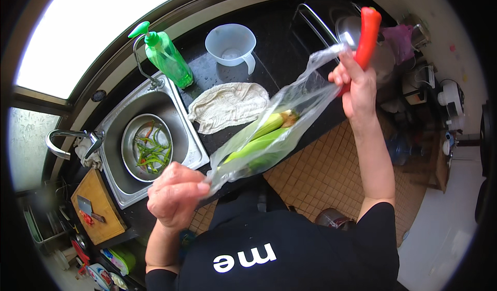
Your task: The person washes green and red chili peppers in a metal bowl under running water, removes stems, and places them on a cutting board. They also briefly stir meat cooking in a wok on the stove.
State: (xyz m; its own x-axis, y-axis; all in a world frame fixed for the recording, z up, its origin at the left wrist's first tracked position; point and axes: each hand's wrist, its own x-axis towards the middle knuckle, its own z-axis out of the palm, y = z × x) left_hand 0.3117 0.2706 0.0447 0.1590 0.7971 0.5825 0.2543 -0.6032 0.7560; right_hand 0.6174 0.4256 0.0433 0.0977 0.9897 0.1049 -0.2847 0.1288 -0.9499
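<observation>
Between my two hands a clear plastic bag (pixel 306 93) hangs stretched over the counter's front edge. Inside it lie ears of corn in green husks (pixel 258 137), with brown silk at one end. My left hand (pixel 176 196) pinches the bag's lower left corner. With my right hand (pixel 357 81) I grip a long red pepper (pixel 368 38) and the bag's upper end together. The pepper sticks up above my fist, outside the plastic as far as I can see; its lower part is partly hidden by my fingers.
A steel bowl of green peppers (pixel 153 149) sits in the sink (pixel 186 135). A beige cloth (pixel 229 104), a translucent measuring jug (pixel 231 44) and a green pump bottle (pixel 169 58) stand or lie behind. A cleaver (pixel 85 205) with red pieces rests on the cutting board (pixel 110 221).
</observation>
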